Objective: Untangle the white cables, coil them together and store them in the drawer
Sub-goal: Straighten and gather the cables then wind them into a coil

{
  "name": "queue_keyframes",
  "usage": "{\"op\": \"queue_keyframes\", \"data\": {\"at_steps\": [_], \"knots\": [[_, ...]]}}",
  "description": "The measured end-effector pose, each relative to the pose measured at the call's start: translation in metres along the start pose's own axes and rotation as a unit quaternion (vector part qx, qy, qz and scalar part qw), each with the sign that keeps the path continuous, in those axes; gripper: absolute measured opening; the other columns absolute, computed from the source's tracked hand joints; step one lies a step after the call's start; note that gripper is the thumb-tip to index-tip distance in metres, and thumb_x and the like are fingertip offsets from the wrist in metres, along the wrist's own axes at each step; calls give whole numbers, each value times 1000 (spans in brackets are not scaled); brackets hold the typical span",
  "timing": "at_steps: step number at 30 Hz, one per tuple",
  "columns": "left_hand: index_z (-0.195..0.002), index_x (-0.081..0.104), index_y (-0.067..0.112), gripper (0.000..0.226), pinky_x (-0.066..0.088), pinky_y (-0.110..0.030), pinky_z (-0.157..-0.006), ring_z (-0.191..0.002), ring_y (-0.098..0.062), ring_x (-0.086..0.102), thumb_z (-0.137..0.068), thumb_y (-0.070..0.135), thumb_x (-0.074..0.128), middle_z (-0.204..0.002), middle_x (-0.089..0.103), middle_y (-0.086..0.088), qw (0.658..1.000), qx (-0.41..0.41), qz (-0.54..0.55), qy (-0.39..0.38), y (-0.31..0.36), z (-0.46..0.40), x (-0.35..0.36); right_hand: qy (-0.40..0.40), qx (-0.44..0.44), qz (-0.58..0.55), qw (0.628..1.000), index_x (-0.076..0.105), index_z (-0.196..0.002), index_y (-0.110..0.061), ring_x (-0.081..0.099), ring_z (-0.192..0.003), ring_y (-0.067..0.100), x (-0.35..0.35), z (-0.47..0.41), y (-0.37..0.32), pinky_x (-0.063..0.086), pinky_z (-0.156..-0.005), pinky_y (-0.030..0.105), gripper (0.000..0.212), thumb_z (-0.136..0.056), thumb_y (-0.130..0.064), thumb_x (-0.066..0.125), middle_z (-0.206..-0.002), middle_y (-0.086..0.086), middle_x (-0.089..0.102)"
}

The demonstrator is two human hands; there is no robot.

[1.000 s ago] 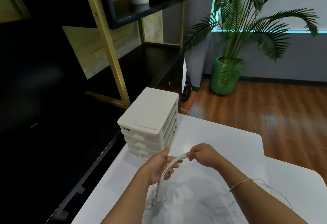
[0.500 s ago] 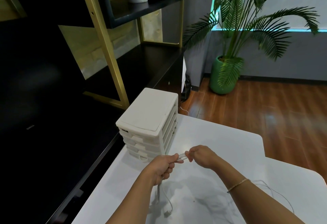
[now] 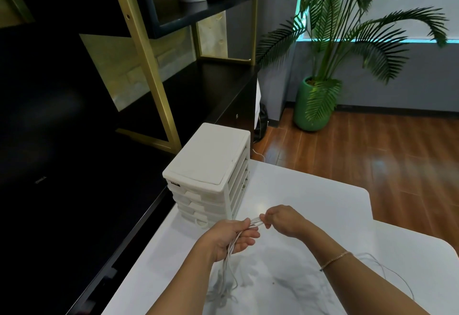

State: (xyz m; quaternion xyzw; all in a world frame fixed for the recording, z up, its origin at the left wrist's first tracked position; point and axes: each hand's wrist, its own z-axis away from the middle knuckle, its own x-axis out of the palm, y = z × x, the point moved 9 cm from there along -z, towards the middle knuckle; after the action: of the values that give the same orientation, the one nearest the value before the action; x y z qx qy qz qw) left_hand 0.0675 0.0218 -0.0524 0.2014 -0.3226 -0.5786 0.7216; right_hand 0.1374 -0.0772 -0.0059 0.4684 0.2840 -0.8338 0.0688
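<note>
white drawer unit (image 3: 211,165) just beyond cable-holding hands, potted palm (image 3: 315,101) behind

Drawer unit (image 3: 208,178) on table (image 3: 310,203) (far-left corner), hands just before it, plant (image 3: 313,106) behind

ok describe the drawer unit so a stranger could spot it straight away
On the white table, look at the far left corner, beside the dark shelving. The drawer unit stands there, just beyond the two hands: a small white plastic box with stacked shallow drawers, the only boxy thing on the table.
</note>
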Motion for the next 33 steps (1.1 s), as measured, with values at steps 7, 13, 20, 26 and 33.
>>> {"op": "queue_keyframes", "data": {"at_steps": [7,13,20,26,33], "knots": [[-91,68,2,26,54,-16,-53,-61,-10,70,-95,25,55,-78,74,-6,1000,1,-2,-7,1,3,2,2,4,-19,1000,67,-109,-1,43,-89,11,-1,2,0,31,-73,19,48,-103,-30,29,-120,11,62],[-92,68,2,27,56,-18,-56,-64,-11,71,-95,24,54,-78,75,-5,1000,5,-6,-5,2,5,3,7,9,-41,999,66,-110,-1,42,-90,11,-3,4,1,30,-75,19,47,-103,-31,30,-121,10,62],[-92,68,4,25,56,-17,-59,-63,-10,70,-95,25,55,-78,74,-5,1000,7,-15,0,2,7,2,4,35,-96,995,63,-87,-14,46,-87,13,-2,7,5,30,-61,9,36,-101,-34,36,-95,1,55],[-91,68,3,24,54,-15,-55,-57,-7,67,-95,23,55,-73,73,-4,1000,12,-11,3,4,9,3,-14,43,-142,989,66,-94,-8,41,-63,5,-3,11,4,29,-55,8,38,-102,-29,36,-70,-10,45],[-91,66,3,21,54,-15,-53,-55,-9,68,-96,19,53,-70,73,-5,1000,27,14,4,8,13,5,-42,92,-350,931,64,-77,-9,40,-47,12,11,15,18,34,-47,21,32,-97,-29,50,-60,2,53]]}}
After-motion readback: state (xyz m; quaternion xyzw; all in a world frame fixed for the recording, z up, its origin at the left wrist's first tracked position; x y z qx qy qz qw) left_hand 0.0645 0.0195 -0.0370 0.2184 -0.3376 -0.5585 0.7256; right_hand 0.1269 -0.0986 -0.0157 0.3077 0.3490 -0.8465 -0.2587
